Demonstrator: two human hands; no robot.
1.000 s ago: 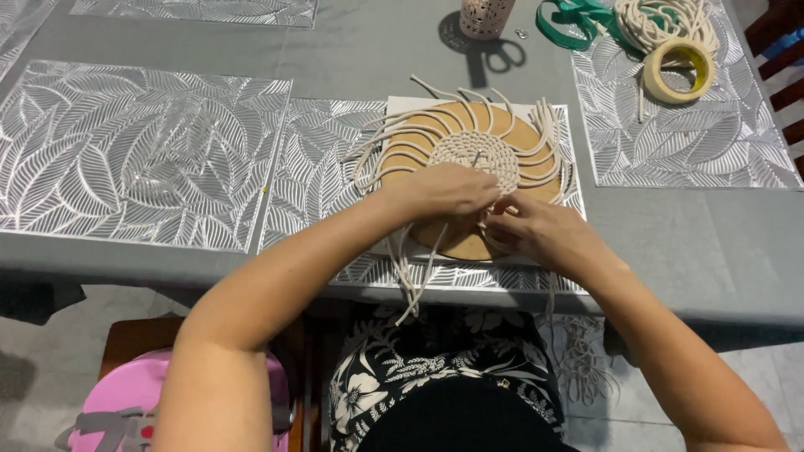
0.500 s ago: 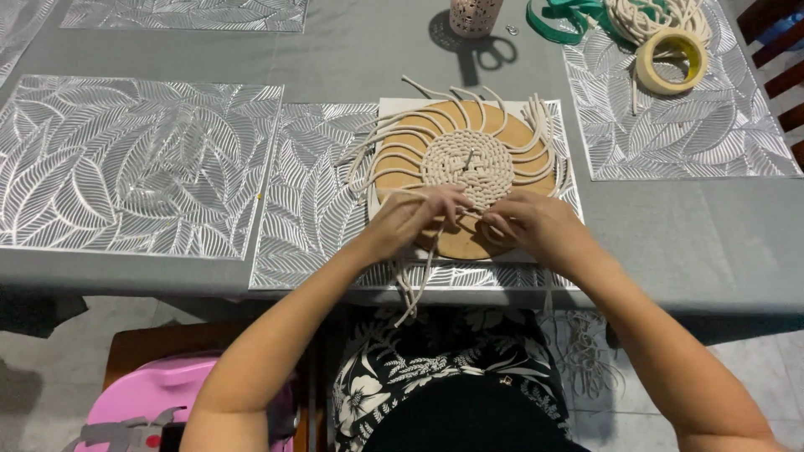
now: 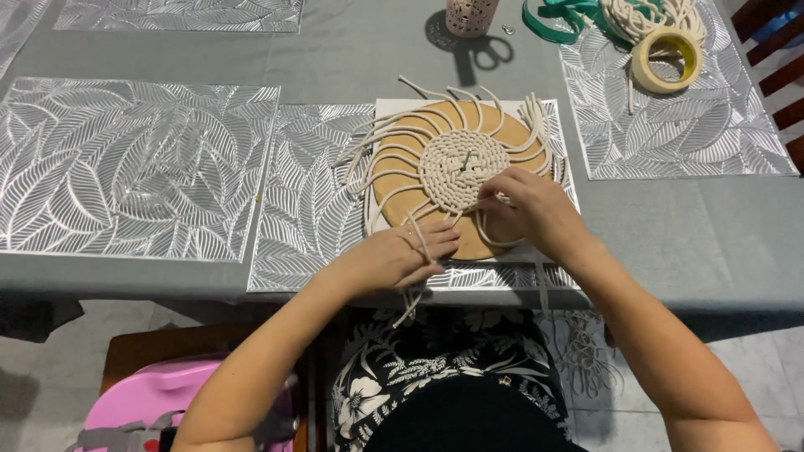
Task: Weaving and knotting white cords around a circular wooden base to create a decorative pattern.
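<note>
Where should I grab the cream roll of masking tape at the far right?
Pinch the cream roll of masking tape across its ring wall from above, one finger through the open centre. It lies flat on the silver leaf-pattern placemat, beside the cream cord bundle.

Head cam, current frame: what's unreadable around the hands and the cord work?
- Right hand fingertips: curled under, so the grip on the cream cotton cords is hidden.
- Near edge of the round tan cork board: covered by both hands.
- Left hand: a cord runs between its fingers; whether it is pinched is unclear.
- Small pin at the centre of the woven cream coil: too small to identify.
- Pink patterned cup: cut by the top edge.
</note>
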